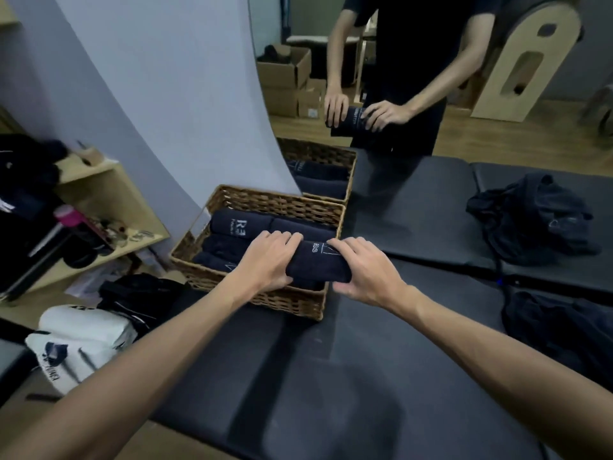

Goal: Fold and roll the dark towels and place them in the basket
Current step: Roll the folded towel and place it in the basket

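Observation:
A rolled dark towel [318, 265] with white lettering hangs over the near right corner of a wicker basket [282, 302]. My left hand [270, 257] grips its left end and my right hand [363, 270] grips its right end. Inside the basket lie several rolled dark towels [242, 225], side by side. Loose dark towels sit in a heap [530, 217] at the right of the black padded table [348, 376], and another heap [560, 330] lies nearer me.
A second wicker basket [318, 154] with rolled towels stands behind the first. Across the table a person in black [408, 61] holds a rolled towel [351, 119] in both hands. A wooden shelf [109, 194], white bags [76, 340] and cardboard boxes [285, 71] lie to the left and behind.

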